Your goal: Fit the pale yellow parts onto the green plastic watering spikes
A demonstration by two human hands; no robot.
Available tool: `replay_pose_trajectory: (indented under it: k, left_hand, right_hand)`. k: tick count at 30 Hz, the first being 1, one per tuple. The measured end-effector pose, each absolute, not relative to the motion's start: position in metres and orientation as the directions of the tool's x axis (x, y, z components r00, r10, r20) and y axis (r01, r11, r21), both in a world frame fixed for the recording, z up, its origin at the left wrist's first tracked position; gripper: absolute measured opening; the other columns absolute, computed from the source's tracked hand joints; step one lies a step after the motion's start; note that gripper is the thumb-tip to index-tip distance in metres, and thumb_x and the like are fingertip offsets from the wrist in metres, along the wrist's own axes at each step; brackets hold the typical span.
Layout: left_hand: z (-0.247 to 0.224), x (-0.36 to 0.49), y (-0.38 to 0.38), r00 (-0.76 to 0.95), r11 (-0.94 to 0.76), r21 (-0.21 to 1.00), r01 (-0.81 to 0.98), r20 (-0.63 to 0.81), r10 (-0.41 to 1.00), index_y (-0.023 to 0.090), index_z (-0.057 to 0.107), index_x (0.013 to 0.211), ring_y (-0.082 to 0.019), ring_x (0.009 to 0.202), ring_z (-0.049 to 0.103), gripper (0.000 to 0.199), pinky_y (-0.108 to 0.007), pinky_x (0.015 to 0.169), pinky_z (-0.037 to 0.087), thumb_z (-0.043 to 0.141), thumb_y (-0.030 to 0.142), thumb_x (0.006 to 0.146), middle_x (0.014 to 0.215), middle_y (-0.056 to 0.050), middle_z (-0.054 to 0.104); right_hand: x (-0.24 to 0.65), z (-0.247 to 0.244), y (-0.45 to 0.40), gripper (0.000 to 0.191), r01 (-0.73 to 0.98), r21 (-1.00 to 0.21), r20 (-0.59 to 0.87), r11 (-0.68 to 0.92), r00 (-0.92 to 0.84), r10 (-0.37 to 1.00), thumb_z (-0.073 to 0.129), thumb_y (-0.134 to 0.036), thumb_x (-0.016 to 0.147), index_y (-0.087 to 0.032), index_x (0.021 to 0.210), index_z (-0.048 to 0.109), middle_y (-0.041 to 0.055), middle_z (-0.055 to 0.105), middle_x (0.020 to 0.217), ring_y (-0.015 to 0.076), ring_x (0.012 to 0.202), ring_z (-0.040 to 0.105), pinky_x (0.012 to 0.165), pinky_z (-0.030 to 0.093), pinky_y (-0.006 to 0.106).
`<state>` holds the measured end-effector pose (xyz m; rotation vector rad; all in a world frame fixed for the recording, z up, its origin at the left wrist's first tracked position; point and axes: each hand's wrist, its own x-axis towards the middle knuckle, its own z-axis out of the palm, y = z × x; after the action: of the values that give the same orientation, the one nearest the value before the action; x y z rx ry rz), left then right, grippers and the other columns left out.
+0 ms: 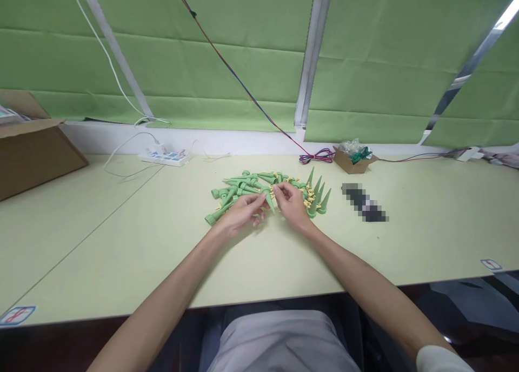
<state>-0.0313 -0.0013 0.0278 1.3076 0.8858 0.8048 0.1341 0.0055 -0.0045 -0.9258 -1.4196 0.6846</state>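
Observation:
My left hand (245,212) is closed on a green cone-shaped spike (270,200), whose tip points down toward me. Close beside it on the right, my right hand (290,203) pinches at the spike's upper end; what its fingertips hold is too small to make out. Behind both hands lies a pile of green spikes (233,190), some with round caps. Small yellow pieces (310,198) are heaped right of the pile. Several green spikes (323,200) stand or lean at the heap's right side, points away from me.
A cardboard box (36,150) is at the far left, near a white power strip (164,155). At the back right are bundled wires (317,155) and a small open carton (352,162). A blurred dark object (365,203) lies right of the spikes.

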Motion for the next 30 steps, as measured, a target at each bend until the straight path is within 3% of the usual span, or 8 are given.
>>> replay_pose_trajectory:
  k: [4,10,15,21,26,30]
  left_hand:
    - [0.027,-0.031,-0.001,0.406,-0.123,0.980,0.156,0.050,0.912,0.018,0.058,0.077,-0.012,0.055,0.051,0.042,-0.024,0.046,0.039,0.071,0.058,0.080,0.074,-0.003,0.057]
    - [0.018,-0.030,0.003,0.281,-0.460,0.803,0.379,0.374,0.884,0.021,0.065,0.101,-0.017,0.073,0.060,0.029,-0.029,0.063,0.047,0.070,0.042,0.082,0.099,-0.006,0.066]
    - [0.017,-0.028,0.001,0.286,-0.531,0.748,0.398,0.449,0.846,0.022,0.065,0.104,-0.016,0.074,0.059,0.023,-0.028,0.066,0.046,0.065,0.036,0.084,0.110,-0.007,0.065]
    - [0.016,-0.026,0.002,0.254,-0.387,0.868,0.311,0.316,0.914,0.024,0.056,0.115,-0.013,0.065,0.059,0.036,-0.025,0.057,0.044,0.067,0.039,0.084,0.105,-0.005,0.064]
    - [0.020,-0.027,0.004,0.326,-0.039,0.997,0.061,0.018,0.945,0.018,0.056,0.084,-0.011,0.054,0.055,0.040,-0.025,0.048,0.044,0.061,0.057,0.088,0.083,-0.004,0.061]
    - [0.027,-0.026,0.000,0.429,0.201,0.974,-0.102,-0.139,0.892,0.015,0.060,0.081,-0.012,0.056,0.056,0.046,-0.025,0.046,0.043,0.062,0.061,0.087,0.080,-0.007,0.062]
  right_hand:
    - [0.135,-0.004,0.006,0.037,0.165,-0.860,0.499,0.483,0.073,0.863,0.056,-0.053,0.091,-0.020,0.073,0.054,-0.0031,0.044,0.061,0.0118,0.055,0.037,0.052,0.030,0.027]
    - [0.135,-0.003,0.008,0.039,0.166,-0.887,0.449,0.432,0.088,0.889,0.055,-0.053,0.089,-0.021,0.068,0.051,-0.0038,0.042,0.057,0.0118,0.053,0.036,0.050,0.028,0.027]
    - [0.135,-0.005,0.010,0.040,0.188,-0.895,0.427,0.405,0.094,0.899,0.055,-0.055,0.088,-0.021,0.067,0.051,-0.0037,0.041,0.054,0.0124,0.053,0.037,0.050,0.028,0.027]
    - [0.133,-0.004,0.007,0.040,0.124,-0.887,0.459,0.445,0.119,0.881,0.054,-0.058,0.090,-0.022,0.072,0.051,-0.0036,0.042,0.057,0.0127,0.054,0.039,0.051,0.031,0.027]
    - [0.134,-0.003,0.007,0.041,0.104,-0.873,0.487,0.477,0.110,0.867,0.054,-0.059,0.091,-0.022,0.076,0.053,-0.0020,0.046,0.061,0.0137,0.057,0.043,0.052,0.034,0.027]
    - [0.133,-0.004,0.007,0.040,0.120,-0.863,0.501,0.492,0.067,0.863,0.055,-0.059,0.090,-0.021,0.078,0.056,-0.0007,0.051,0.065,0.0141,0.059,0.046,0.053,0.035,0.027]
